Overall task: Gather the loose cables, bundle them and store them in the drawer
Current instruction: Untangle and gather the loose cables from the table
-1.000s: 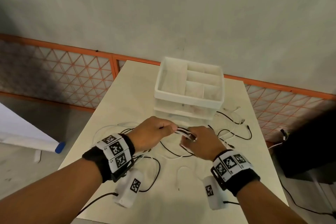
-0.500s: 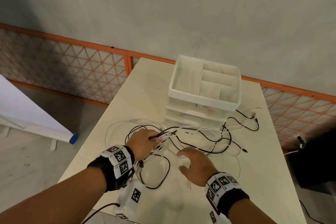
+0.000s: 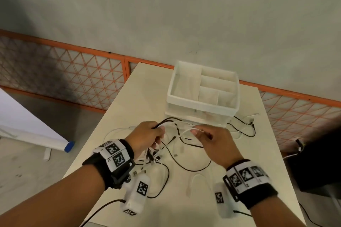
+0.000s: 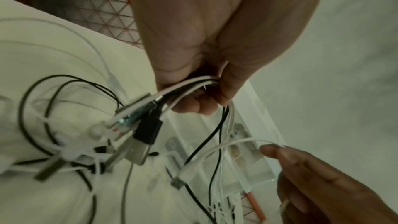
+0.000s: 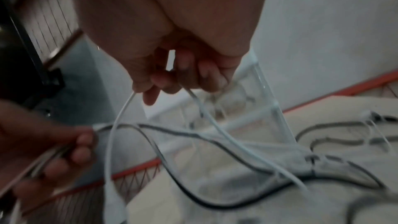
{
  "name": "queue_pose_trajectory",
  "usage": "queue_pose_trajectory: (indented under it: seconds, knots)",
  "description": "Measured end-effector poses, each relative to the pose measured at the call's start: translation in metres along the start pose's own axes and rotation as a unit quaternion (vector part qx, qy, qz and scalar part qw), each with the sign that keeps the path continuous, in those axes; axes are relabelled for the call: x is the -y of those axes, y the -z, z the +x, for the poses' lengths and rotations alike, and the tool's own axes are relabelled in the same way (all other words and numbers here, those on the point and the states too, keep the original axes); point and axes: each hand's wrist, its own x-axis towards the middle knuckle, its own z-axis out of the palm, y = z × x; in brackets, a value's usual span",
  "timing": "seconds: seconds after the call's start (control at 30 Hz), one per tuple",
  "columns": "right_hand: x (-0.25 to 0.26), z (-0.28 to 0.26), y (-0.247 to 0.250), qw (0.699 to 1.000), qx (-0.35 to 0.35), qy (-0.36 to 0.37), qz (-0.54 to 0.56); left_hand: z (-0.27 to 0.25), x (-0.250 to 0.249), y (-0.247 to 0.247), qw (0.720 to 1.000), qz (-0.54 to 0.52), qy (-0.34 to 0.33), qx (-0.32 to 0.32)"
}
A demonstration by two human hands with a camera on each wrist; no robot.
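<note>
Your left hand point(image 3: 147, 137) grips a bunch of black and white cables point(image 4: 189, 86) before the drawer unit point(image 3: 203, 97); right hand point(image 3: 215, 142) pinches, likely, one white cable point(image 5: 206, 108).

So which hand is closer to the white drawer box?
Right. The right hand is just in front of the drawer box; the left hand is further left, gripping cables.

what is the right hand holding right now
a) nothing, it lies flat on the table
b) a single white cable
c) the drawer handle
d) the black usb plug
b: the right hand pinches a thin white cable in its curled fingers, while the left hand grips the bunch of black and white cables.
</note>
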Motion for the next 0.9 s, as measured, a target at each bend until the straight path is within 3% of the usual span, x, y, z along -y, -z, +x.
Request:
queue_pose_trajectory:
  seconds: [0.17, 0.3, 0.4, 0.5, 0.6, 0.67, 0.77, 0.9]
  knots:
    - [0.036, -0.007, 0.039, 0.996, 0.056, 0.039, 0.053, 0.0, -0.025, -0.011, 0.993, -0.092, -0.041, 0.069]
    - [0.042, -0.005, 0.039, 0.997, 0.047, 0.044, 0.051, -0.006, -0.038, -0.021, 0.985, -0.066, -0.065, 0.143]
    - [0.039, -0.003, 0.038, 0.999, 0.02, 0.036, 0.024, -0.011, -0.045, -0.028, 0.983, -0.073, -0.064, 0.157]
    - [0.024, -0.001, 0.04, 0.999, -0.006, 0.006, -0.041, -0.012, -0.051, -0.03, 0.989, -0.055, -0.067, 0.118]
    - [-0.016, -0.002, 0.046, 0.987, -0.03, -0.107, -0.114, -0.011, -0.059, -0.018, 0.993, -0.05, -0.102, 0.041]
    - [-0.046, -0.007, 0.048, 0.964, -0.004, -0.199, -0.179, -0.006, -0.061, -0.007, 0.991, -0.076, -0.11, -0.009]
    - [-0.059, -0.011, 0.057, 0.942, -0.029, -0.302, -0.146, -0.001, -0.056, -0.001, 0.993, -0.057, -0.092, -0.041]
    - [-0.024, 0.001, 0.097, 0.953, -0.226, -0.197, 0.052, 0.002, -0.046, -0.006, 0.994, -0.002, -0.067, -0.084]
